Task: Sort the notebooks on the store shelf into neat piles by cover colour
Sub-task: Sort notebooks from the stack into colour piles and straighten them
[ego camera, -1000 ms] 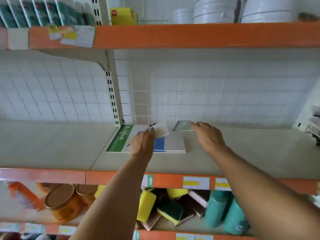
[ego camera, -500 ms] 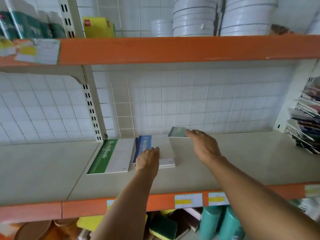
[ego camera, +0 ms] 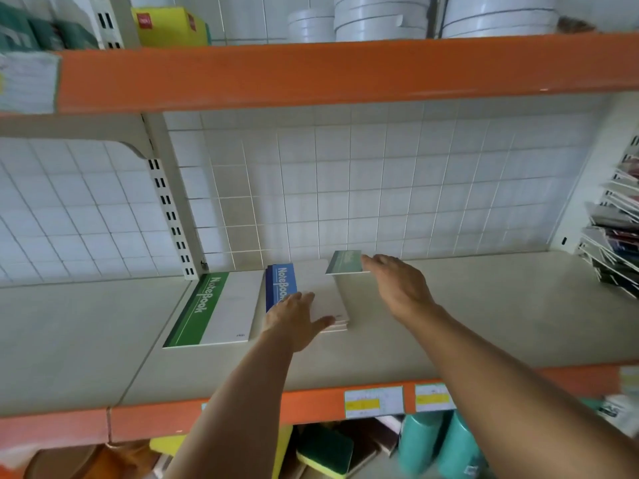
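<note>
A green-and-white notebook (ego camera: 214,309) lies flat on the beige shelf (ego camera: 484,323), left of centre. Beside it on the right sits a small pile of blue-and-white notebooks (ego camera: 281,281). My left hand (ego camera: 294,319) rests flat on that pile with straight fingers. Behind the pile, near the wire back wall, another green-spined notebook (ego camera: 344,262) is raised off the shelf. My right hand (ego camera: 397,285) holds it at its right edge, and the fingers hide part of it.
A slotted upright post (ego camera: 169,209) stands just behind the green notebook. The orange upper shelf edge (ego camera: 311,74) hangs overhead. Slanted magazines (ego camera: 615,243) fill the far right. Sponges (ego camera: 325,451) and teal bottles (ego camera: 439,444) sit on the shelf below.
The blue pile, which overlapped the green notebook, now lies beside it. My left hand has let go of a lifted cover and lies flat on the pile. My right hand still holds the green-spined notebook.
</note>
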Motion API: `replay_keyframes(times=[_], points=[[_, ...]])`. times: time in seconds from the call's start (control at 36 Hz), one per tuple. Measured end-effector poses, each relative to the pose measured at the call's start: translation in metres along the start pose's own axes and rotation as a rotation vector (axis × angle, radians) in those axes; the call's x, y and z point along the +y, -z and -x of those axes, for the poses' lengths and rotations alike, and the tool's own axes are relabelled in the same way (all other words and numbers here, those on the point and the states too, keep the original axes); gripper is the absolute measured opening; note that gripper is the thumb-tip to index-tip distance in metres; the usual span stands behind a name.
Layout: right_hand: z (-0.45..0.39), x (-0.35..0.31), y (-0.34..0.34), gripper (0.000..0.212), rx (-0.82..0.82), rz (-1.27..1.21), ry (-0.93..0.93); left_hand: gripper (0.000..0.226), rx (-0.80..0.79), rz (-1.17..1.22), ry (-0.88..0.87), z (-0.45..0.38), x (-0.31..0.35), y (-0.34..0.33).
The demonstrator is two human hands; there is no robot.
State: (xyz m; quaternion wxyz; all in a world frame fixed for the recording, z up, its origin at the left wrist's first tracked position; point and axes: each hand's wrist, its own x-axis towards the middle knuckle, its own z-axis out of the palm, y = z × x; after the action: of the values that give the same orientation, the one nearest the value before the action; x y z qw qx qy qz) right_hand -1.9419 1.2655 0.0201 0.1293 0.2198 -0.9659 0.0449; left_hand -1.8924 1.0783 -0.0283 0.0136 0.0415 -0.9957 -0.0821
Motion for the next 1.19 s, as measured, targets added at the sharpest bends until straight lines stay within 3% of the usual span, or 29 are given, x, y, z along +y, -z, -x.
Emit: replay_keyframes(times=[0.33, 0.5, 0.92, 1.19], points=[[0.011, -0.039, 0.007, 0.065, 0.045, -0.026, 0.109, 0.046, 0.151, 0.077, 0.198, 0.046, -0.027, 0.018], [0.013, -0.087, 0.010, 0.066, 0.065, -0.022, 0.178, 0.050, 0.200, 0.085, 0.268, 0.073, -0.063, 0.029], [0.006, -0.226, -0.022, 0.071, 0.055, -0.046, 0.243, 0.037, 0.260, 0.049, 0.249, 0.095, -0.201, 0.052], [0.000, -0.246, -0.042, 0.066, -0.083, -0.071, 0.286, 0.039, 0.192, 0.109, 0.180, 0.078, -0.216, 0.044]])
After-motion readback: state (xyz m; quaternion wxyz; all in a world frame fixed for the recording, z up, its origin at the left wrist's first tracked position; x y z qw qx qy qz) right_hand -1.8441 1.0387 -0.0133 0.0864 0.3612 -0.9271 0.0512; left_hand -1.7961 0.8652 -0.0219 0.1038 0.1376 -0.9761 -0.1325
